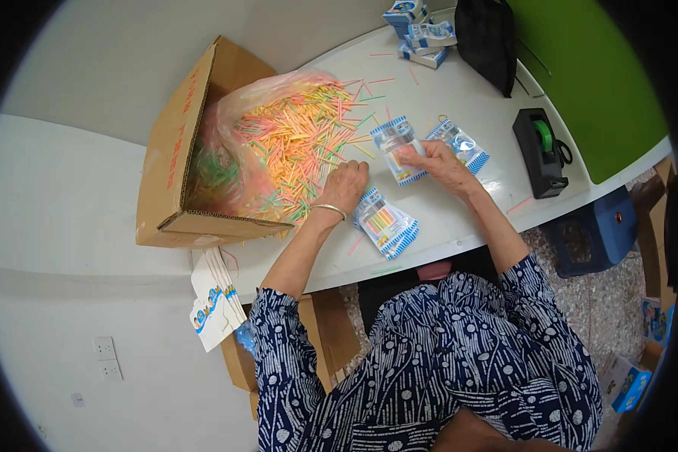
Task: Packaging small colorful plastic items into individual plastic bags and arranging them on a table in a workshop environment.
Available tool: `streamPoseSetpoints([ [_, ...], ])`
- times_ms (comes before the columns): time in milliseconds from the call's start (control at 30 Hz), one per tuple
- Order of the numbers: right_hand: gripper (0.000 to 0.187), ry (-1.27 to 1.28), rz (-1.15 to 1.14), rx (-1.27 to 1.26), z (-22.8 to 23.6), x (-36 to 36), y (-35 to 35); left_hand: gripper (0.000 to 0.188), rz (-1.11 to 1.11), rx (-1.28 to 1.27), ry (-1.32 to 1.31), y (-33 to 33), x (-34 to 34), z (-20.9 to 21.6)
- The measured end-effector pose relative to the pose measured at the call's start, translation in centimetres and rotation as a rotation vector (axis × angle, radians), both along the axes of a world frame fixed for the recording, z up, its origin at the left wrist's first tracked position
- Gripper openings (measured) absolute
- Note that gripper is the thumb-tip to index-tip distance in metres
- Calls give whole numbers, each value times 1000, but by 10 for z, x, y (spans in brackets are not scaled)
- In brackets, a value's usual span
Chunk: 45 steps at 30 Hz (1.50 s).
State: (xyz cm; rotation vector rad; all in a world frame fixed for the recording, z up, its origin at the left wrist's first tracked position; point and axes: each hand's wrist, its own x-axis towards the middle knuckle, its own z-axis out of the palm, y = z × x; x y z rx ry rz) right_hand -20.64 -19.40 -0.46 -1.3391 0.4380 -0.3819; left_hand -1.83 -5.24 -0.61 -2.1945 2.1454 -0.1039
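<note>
A large heap of thin pink, yellow, orange and green sticks [294,139] spills out of a plastic-lined cardboard box [166,158] lying on its side. At the heap's right edge, my left hand [346,186] has its fingers curled together; what they hold, if anything, is hidden. My right hand [448,167] grips a clear packet [398,151] with blue striped edges, thumb across its front, coloured sticks showing inside. Below my left hand lie overlapping packets [384,224] of the same kind. Another packet group [459,143] rests partly behind my right hand.
A black tape dispenser [539,154] with green tape stands at the right of the white table [429,90]. Small blue-and-white boxes [422,34] and a black bag [487,41] sit at the far side. Folded white cartons [217,297] hang over the near left edge. A blue stool [595,233] stands right.
</note>
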Motion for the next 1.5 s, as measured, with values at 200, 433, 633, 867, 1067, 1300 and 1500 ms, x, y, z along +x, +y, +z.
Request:
streamPoseSetpoints([
  [200,36,56,25,-67,-26,1,-8,11,-15,-85,49,-2,0,-4],
  [433,35,28,184,-9,-13,-1,-6,23,332,-430,751,-9,16,41],
  [633,33,-2,219,43,-26,5,0,28,157,-750,1487,-27,-20,77],
  [867,37,58,244,53,-33,7,1,23,155,-653,1392,-26,-40,63],
  [1067,31,63,309,63,-32,5,-3,17,224,-504,1226,-23,-40,41],
  [1300,31,-44,316,203,-26,4,-1,29,172,-446,1139,-21,-40,24],
  [1500,31,-13,338,92,-28,4,-2,25,263,-376,1338,-21,-51,36],
])
